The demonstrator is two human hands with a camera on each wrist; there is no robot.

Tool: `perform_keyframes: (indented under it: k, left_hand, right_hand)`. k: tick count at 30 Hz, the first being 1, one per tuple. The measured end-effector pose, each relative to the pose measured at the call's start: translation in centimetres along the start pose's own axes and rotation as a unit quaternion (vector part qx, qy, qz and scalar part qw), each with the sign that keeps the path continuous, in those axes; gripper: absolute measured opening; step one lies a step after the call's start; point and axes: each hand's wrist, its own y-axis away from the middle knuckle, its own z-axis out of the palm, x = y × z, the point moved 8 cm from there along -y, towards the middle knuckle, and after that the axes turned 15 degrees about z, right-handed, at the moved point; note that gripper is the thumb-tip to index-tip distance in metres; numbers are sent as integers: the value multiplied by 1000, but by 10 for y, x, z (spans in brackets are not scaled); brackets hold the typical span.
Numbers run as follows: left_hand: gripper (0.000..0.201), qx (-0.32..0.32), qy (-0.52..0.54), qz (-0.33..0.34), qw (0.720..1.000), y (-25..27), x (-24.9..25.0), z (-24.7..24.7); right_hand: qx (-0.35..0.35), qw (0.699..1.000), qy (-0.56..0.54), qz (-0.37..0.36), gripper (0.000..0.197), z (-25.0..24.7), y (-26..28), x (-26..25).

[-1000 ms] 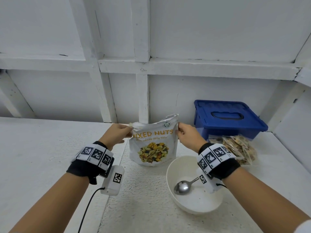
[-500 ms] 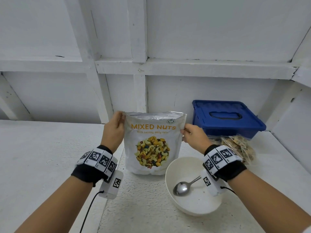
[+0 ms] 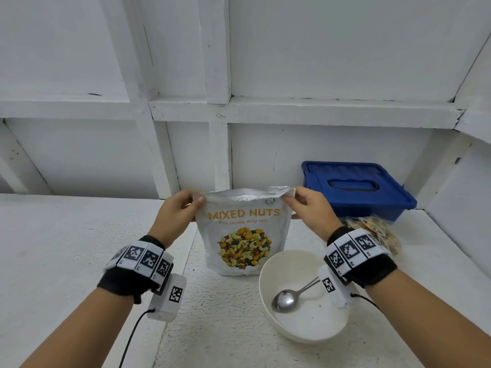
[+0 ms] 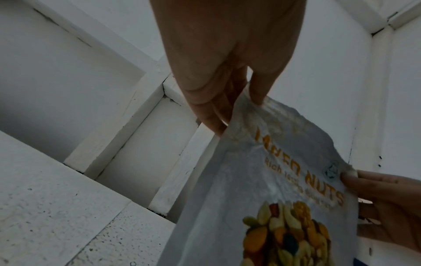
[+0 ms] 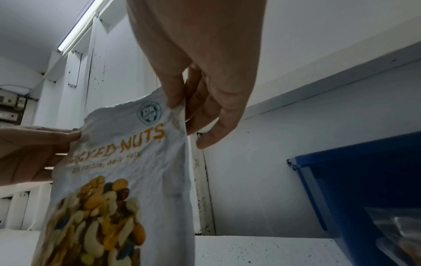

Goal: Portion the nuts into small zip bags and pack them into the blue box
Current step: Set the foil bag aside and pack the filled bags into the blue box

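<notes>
Blue lidded plastic box (image 3: 356,188) sits just beyond the right hand (image 3: 309,208), against the white wall. Between both hands stands the white foil pouch printed "MIXED NUTS" (image 3: 243,232), upright on the white counter (image 3: 53,248); the left hand (image 3: 176,211) and right hand each pinch a top corner. Below the right wrist lies a white round bowl (image 3: 305,322) holding a metal spoon (image 3: 285,300). Clear small zip bags (image 3: 382,232) lie right of that wrist.

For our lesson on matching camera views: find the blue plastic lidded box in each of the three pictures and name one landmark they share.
Head view: the blue plastic lidded box sits right of centre, against the wall.
Left wrist view: not clearly in it.
Right wrist view: at the lower right edge.
Shared landmark: the white "MIXED NUTS" foil pouch, in all three.
</notes>
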Motion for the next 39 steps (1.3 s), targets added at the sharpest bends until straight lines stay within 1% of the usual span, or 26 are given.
perform_keyframes:
  k: [3,5,10,13,18,21,23,25,27,31,33,35,37,39]
  left_hand:
    - [15,16,15,-5,1000,-1,-3,-3]
    - [17,10,26,-10,1000,-1,-3,-1]
    - [13,9,22,-4,1000,-2,0,-1]
    - [16,11,-25,18,999,-4,1,-3]
    - [20,4,-114,50,992,-6,5,-8]
    - [12,-23,-158,68,985,-8,13,-4]
    - [5,-51,-180,80,979,-9,18,1]
    - [6,-77,-191,84,975,-9,20,4]
    - [9,-90,-209,93,969,-10,22,6]
    - [12,-58,-232,123,963,-6,29,6]
    - [12,-56,-230,127,963,-4,32,7]
    - [15,-78,-242,124,959,-5,34,10]
    - [19,-116,-277,141,943,-6,39,14]
    - [20,-141,-304,162,928,-8,43,19]
  right_hand:
    - [5,1000,15,-4,16,-1,1,-1]
    - [7,1000,22,-3,21,-3,1,-1]
    - [8,1000,-8,-7,5,-8,3,-4]
    - [17,1000,-17,-12,10,-9,2,-6]
    - [35,999,18,-19,4,-9,0,-6]
    - [40,998,43,-25,5,-10,1,-8]
    - [20,998,57,-21,8,-8,3,-10]
    - [5,997,66,-24,13,-5,5,-12]
    - [13,997,73,-35,13,-5,8,-14]
    - [43,993,95,-49,14,-5,11,-16]
    - [52,992,104,-52,14,-5,13,-17]
    - [56,989,122,-59,12,-4,15,-21]
    - [53,985,147,-77,12,-2,19,-29]
    - [54,978,177,-97,17,2,21,-38]
